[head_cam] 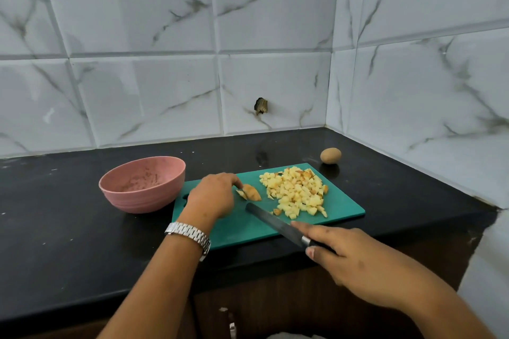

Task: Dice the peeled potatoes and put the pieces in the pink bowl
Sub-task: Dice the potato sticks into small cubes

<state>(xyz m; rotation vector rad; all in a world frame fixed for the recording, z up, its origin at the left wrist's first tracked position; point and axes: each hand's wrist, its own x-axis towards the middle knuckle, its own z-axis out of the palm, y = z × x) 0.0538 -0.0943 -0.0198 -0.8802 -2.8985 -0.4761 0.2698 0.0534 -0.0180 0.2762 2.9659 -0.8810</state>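
A green cutting board (239, 226) lies on the black counter. On its right half sits a heap of diced potato pieces (296, 191). My left hand (213, 195), a silver watch on its wrist, touches a small potato slice (250, 192) with its fingertips near the board's middle. My right hand (355, 261) is shut on the handle of a dark-bladed knife (272, 223), whose blade lies low over the board, pointing up-left toward the slice. The pink bowl (143, 184) stands left of the board, holding no potato, with some brownish residue inside.
A whole unpeeled potato (330, 155) rests on the counter (68, 228) behind the board's far right corner. Marble-tiled walls close the back and right side. The counter's front edge runs just below the board.
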